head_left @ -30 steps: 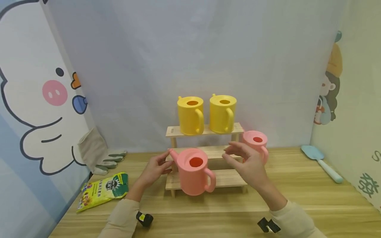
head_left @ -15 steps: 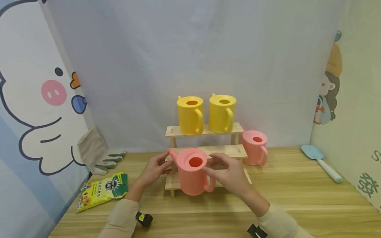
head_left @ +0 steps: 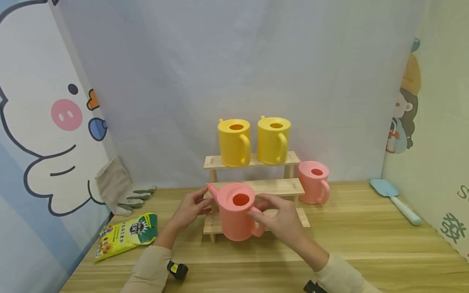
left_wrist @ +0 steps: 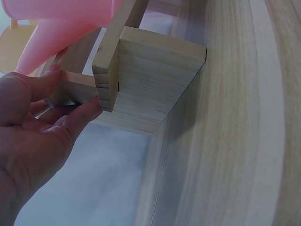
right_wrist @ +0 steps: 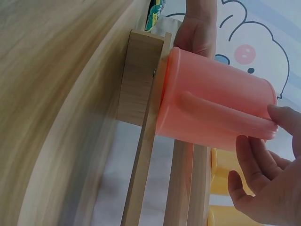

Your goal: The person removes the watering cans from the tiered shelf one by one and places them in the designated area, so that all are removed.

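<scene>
A pink watering can (head_left: pixel 238 219) stands on the bottom step of a small wooden rack (head_left: pixel 271 187), its spout toward the left. My left hand (head_left: pixel 190 209) is at the spout tip and the rack's left end, fingers bent. In the left wrist view its thumb and a finger lie about a wooden rack part (left_wrist: pixel 77 86), close to the pink spout (left_wrist: pixel 49 40); whether it grips either is unclear. My right hand (head_left: pixel 283 219) pinches the can's handle (right_wrist: pixel 225 115) near the top between thumb and fingers. Two yellow watering cans (head_left: pixel 235 142) stand on the top step.
Another pink watering can (head_left: pixel 314 183) stands right of the rack. Gardening gloves (head_left: pixel 121 187) and a yellow-green packet (head_left: pixel 128 236) lie on the left of the wooden table (head_left: pixel 234 272). A pale blue trowel (head_left: pixel 397 201) lies at the right. Cloth covers the back.
My right hand has moved left, from beside the rack to the watering can's handle, and its fingers have closed there. The can and my left hand have stayed in place.
</scene>
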Demonstrator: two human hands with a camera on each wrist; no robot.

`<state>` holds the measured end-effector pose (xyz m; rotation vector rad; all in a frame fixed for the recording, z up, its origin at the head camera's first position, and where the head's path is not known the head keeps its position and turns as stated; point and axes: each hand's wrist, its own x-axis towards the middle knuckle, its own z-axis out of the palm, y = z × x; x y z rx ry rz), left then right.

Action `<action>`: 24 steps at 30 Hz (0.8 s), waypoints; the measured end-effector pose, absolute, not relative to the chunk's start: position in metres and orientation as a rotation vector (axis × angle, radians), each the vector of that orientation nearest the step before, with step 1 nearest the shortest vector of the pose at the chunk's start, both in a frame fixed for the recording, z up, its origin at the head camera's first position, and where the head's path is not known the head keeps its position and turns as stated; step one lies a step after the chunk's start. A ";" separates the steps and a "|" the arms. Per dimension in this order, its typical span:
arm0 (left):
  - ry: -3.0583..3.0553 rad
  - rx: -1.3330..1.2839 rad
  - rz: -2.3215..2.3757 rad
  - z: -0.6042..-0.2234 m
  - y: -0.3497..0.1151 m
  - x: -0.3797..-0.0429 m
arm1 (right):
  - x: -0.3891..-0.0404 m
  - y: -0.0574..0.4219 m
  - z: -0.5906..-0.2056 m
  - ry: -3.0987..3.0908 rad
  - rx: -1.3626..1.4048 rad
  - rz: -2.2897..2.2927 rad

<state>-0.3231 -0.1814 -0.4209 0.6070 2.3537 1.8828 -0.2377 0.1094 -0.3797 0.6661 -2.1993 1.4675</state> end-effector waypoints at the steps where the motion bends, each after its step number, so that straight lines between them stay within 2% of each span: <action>1: 2.353 0.608 1.884 -0.421 -0.181 -0.323 | -0.237 0.109 -0.380 -2.197 0.665 1.463; 13: 2.338 0.653 1.892 -0.421 -0.181 -0.323 | -0.229 0.103 -0.380 -2.203 0.518 1.516; 24: 2.339 0.681 1.880 -0.421 -0.184 -0.321 | -0.223 0.105 -0.376 -2.224 0.314 1.933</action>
